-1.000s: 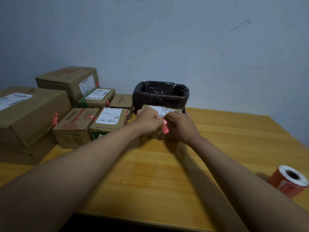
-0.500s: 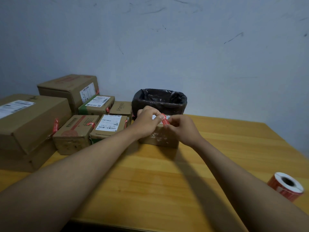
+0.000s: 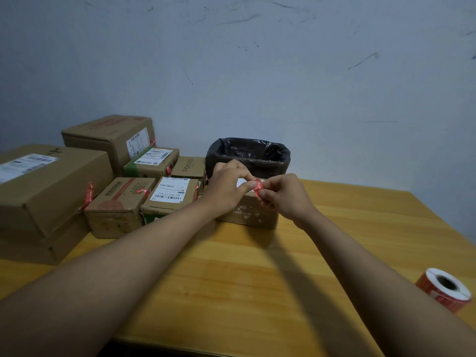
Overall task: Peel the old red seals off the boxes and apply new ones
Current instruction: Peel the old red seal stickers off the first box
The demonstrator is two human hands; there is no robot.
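Note:
A small cardboard box (image 3: 248, 213) stands on the wooden table in front of a bin. Above its top edge, a crumpled old red seal (image 3: 257, 187) is pinched between the fingertips of both hands. My left hand (image 3: 226, 188) holds it from the left and my right hand (image 3: 283, 195) from the right. The seal looks lifted off the box's front face. A roll of new red seals (image 3: 444, 289) lies at the table's right edge. Several boxes at the left carry red seals, such as a seal on the big box (image 3: 88, 195).
A black-lined bin (image 3: 248, 155) stands against the wall behind the small box. Stacked cardboard boxes (image 3: 51, 186) fill the table's left side. The table's front edge (image 3: 231, 349) is near me; the wall is close behind.
The red seal has come up from the box's front face to above its top edge, and both hands rose with it. The view has tilted upward slightly.

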